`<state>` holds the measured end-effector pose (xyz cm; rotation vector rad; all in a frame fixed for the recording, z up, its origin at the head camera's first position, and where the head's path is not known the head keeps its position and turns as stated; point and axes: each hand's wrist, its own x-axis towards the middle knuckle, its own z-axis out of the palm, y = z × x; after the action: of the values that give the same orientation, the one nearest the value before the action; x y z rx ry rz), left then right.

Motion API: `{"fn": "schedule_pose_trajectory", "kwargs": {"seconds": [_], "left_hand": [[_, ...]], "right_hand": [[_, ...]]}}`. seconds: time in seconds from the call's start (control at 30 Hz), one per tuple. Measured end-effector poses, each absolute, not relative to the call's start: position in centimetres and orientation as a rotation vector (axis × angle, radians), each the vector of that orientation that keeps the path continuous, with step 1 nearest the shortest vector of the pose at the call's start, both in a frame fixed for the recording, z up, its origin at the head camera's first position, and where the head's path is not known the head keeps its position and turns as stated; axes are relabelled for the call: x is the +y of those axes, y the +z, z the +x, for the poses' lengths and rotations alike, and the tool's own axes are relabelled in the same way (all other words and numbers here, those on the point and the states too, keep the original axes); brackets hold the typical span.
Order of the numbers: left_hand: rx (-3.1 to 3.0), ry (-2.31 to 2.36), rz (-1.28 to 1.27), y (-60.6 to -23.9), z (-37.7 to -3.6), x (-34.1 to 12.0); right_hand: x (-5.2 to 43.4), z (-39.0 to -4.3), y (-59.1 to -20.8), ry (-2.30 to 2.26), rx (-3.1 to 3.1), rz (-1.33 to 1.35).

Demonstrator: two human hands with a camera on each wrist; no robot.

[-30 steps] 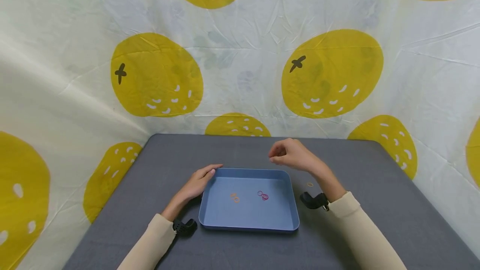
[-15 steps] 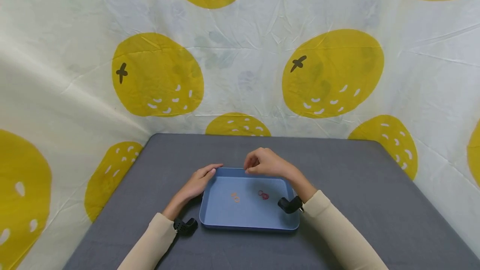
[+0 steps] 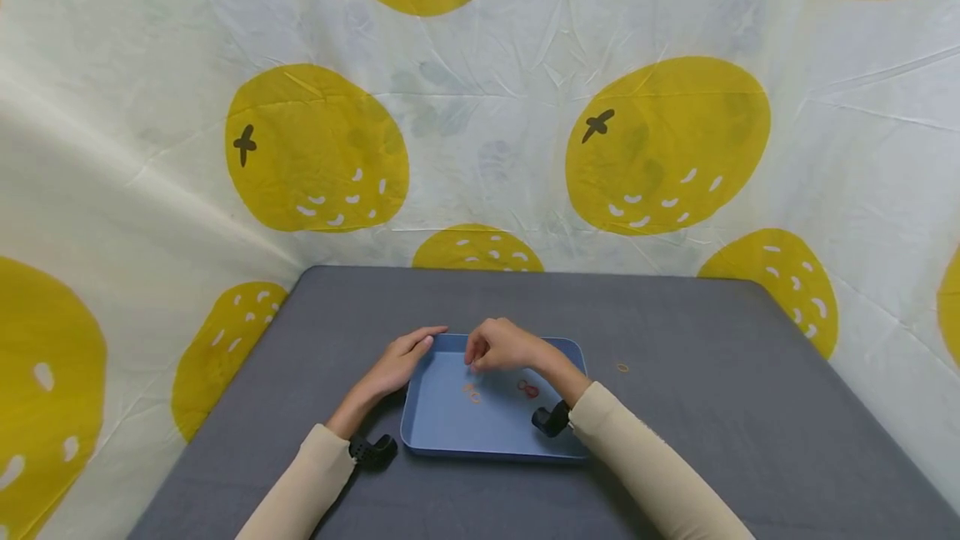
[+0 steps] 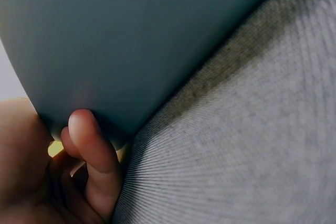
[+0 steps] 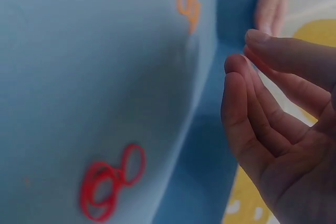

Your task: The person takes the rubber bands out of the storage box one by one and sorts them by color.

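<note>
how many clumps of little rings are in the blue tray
2: an orange clump left of the middle of the blue tray in the head view, and a red clump to its right. The right hand may hide more.

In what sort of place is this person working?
Probably a small space set up for recording tabletop handwork: yellow-patterned cloth hangs behind and beside a gray table, and there are black wrist-worn devices, possibly cameras.

Head view bright; left wrist view dim; red rings [image 5: 118, 176] blurred.
</note>
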<state>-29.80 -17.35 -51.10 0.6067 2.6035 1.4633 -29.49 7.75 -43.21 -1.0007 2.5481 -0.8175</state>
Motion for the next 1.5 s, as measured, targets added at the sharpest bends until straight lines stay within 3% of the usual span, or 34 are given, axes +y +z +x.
{"fn": "schedule_pose_trajectory", "kwargs": {"seconds": [0.47, 1.5], "left_hand": [[2.598, 1.451, 0.637, -51.1, -29.8, -17.5], [2.589, 1.454, 0.646, -50.9, -29.7, -17.5]], "right_hand": [[7.0, -29.4, -45.6, -0.807, 2.497, -0.976], [7.7, -29.3, -44.8, -0.918, 2.44, -0.956]]}}
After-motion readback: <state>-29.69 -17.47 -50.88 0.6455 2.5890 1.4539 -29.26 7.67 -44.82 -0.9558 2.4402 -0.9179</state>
